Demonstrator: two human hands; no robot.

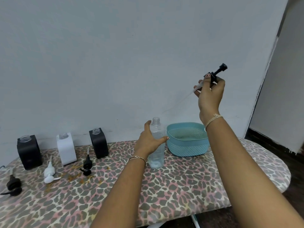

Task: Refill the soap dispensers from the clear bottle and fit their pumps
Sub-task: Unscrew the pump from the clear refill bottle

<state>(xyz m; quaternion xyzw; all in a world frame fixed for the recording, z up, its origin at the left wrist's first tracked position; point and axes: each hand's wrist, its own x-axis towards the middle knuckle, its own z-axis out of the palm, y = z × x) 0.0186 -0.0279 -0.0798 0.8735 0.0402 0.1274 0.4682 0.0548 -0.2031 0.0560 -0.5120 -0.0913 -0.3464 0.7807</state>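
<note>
- The right hand [209,94] is raised well above the table [181,186], fingers closed around a black pump [215,73]; its thin clear dip tube slants down to the left, its end hanging above the open neck of the clear bottle [156,142].
- The left hand [148,140] is spread wide against the clear bottle's left side, thumb curling across the front; whether it truly grips cannot be told.
- Risk: the bottle is tall, narrow and nearly empty, so a nudge from the half-open left hand could likely tip it towards the blue basket [187,139] just beside it.
- Risk: residue on the dip tube may drip onto the patterned cover, which already shows brownish stains near the loose pumps.
- Risk: the bottle's low liquid level may not serve every dispenser.
- Count: three dispensers stand uncapped along the wall, the left black dispenser [29,152], the white dispenser [66,148] and the right black dispenser [98,143].
- Count: four pumps, one in the hand and three lying on the table, namely a far-left black pump [14,185], a white pump [49,171] and a middle black pump [86,164].
- Count: one clear bottle, one basket.
</note>
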